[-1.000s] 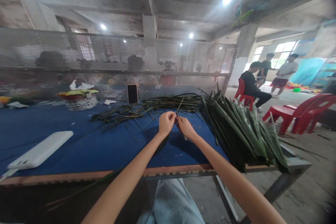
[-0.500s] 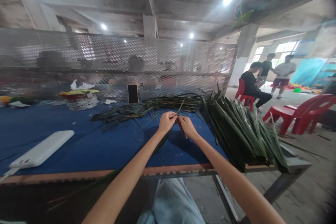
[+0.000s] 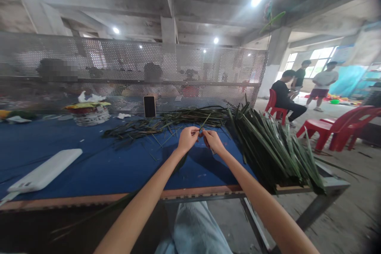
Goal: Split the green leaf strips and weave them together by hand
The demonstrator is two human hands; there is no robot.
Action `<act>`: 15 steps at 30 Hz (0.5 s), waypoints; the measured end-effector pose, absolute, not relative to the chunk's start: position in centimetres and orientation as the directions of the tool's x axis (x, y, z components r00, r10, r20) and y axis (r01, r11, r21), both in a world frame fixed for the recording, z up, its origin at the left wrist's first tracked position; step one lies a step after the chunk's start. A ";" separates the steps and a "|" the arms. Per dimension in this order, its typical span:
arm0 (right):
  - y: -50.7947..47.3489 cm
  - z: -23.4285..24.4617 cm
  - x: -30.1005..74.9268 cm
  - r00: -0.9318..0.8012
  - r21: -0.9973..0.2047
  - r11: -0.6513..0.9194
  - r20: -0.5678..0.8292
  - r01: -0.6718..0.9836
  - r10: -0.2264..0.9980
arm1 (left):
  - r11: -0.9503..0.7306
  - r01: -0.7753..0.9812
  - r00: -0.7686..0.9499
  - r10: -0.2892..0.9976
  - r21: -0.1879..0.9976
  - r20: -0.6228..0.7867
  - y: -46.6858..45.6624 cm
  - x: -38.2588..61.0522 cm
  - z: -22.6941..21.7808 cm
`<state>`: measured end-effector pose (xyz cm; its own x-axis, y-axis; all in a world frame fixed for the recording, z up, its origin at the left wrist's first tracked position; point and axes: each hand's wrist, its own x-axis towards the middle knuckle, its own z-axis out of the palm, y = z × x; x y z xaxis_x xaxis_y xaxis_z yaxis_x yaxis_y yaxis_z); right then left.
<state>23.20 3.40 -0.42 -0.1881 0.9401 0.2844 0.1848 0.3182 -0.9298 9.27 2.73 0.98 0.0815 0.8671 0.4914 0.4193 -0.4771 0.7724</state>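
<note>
Above the blue tabletop [image 3: 143, 170], my left hand [image 3: 188, 139] is closed in a pinch on a long green leaf [image 3: 205, 121]. Its narrow end pokes up between my hands, and the rest runs under my left forearm and over the table's front edge. My right hand [image 3: 213, 141] is closed beside it, fingertips almost touching the left ones. A thin pale end of some object shows below the right palm; its kind is hidden by the fingers. Right of my hands lies a thick pile of long green leaves [image 3: 268, 147]. Thin leaf strips [image 3: 190, 116] lie scattered behind my hands.
A white power bank [image 3: 44, 170] with a cable lies at left. A dark-screened phone [image 3: 149, 106] stands against the perforated metal screen [image 3: 119, 59]. A white basket [image 3: 91, 116] holds wrappings. Red plastic chairs [image 3: 333, 127] and several people are at right; others are behind the screen.
My hands have parted slightly at the fingertips. The leaf's end now leans more to the right, and less of the pale object shows under my right hand.
</note>
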 end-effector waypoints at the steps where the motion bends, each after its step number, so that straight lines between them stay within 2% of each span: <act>1: 3.5 -0.4 23.2 -0.202 -0.948 0.287 0.256 0.139 0.945 | -0.465 0.404 0.065 0.873 0.787 0.483 2.8 9.2 0.9; 5: 3.8 -0.4 23.2 -0.272 -0.967 0.241 0.213 0.076 0.939 | -0.401 0.330 -0.011 0.904 0.855 0.428 3.2 8.8 1.1; 7: 3.6 -0.1 23.5 -0.280 -0.954 0.264 0.217 0.142 0.935 | -0.364 0.265 -0.042 0.921 0.893 0.388 3.3 8.5 1.4; 9: 3.1 0.2 23.9 -0.233 -0.902 0.312 0.248 0.297 0.940 | -0.325 0.177 -0.067 0.938 0.929 0.341 3.3 8.3 1.7; 11: 2.4 0.6 24.3 -0.129 -0.756 0.362 0.351 0.545 0.928 | -0.295 0.096 -0.074 0.950 0.951 0.302 3.2 8.1 1.9; 13: 1.9 0.9 24.7 -0.075 -0.506 0.362 0.502 0.783 0.862 | -0.281 0.048 -0.072 0.956 0.958 0.284 3.2 8.0 2.0; 15: 1.7 1.2 25.2 -0.126 -0.252 0.347 0.618 0.903 0.776 | -0.282 0.031 -0.064 0.957 0.959 0.283 3.3 8.1 1.8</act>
